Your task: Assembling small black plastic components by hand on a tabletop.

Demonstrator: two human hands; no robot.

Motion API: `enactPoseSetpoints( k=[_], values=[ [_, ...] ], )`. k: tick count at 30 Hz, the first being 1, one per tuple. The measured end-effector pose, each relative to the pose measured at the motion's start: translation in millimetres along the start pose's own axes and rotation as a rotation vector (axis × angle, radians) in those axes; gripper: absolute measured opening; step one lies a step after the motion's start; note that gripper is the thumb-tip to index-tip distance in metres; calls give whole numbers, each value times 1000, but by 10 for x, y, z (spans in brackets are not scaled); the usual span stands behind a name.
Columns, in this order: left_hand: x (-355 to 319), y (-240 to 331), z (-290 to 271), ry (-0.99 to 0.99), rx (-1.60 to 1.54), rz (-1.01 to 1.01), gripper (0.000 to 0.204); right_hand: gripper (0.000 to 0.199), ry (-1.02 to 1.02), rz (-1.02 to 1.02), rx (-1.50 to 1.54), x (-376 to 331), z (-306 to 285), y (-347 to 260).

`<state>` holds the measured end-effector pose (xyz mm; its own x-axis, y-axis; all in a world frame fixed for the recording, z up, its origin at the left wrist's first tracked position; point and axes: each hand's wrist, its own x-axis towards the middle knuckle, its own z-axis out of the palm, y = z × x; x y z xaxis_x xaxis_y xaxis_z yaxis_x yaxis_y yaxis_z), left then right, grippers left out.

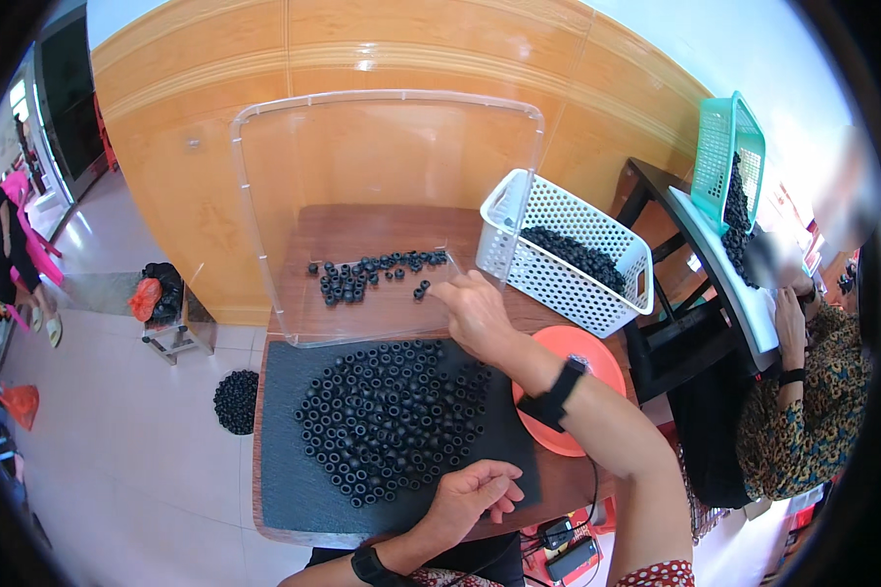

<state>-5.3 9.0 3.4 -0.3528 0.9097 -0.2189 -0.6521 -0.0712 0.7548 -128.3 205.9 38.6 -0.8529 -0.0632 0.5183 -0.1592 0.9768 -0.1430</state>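
Observation:
Many small black ring-shaped pieces (392,421) are spread over a dark mat (284,421) on the table. Beyond them sits a clear plastic tray (392,96) with a raised rim, holding more black rings (343,284) in loose rows. My right hand (475,313) reaches over the tray's right part, its fingers pinched together beside a few rings; whatever is between the fingertips is hidden. At the mat's near edge, my left hand (465,504) is loosely closed, thumb against the fingers, and its contents cannot be seen.
Right of the tray stands a white perforated basket (582,249) of black pieces. An orange-red round plate (597,367) lies under my right forearm. At a side table on the right, another person (803,411) sits by a green basket (715,147). A stool (181,333) stands left.

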Motion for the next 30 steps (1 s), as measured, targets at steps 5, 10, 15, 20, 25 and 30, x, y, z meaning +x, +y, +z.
enactPoseSetpoints(
  k=[5,10,15,20,25,30],
  values=[
    [1,-23,-8,-27,-62,4,24,19,-225,49,-80,363,357,100],
    [-26,-68,-43,-26,-64,24,24,12,-256,22,-124,385,482,1],
    [-22,-77,-20,-45,-64,5,23,12,-239,40,-75,272,341,40],
    [-55,-58,-69,7,-70,62,21,17,-248,345,535,-114,-431,-398],
    [-24,-12,-20,92,-151,144,18,18,-276,704,953,-970,-1176,-736],
    [9,-85,60,41,-282,140,24,23,-115,791,1236,-1702,-1242,-949]
  ],
)
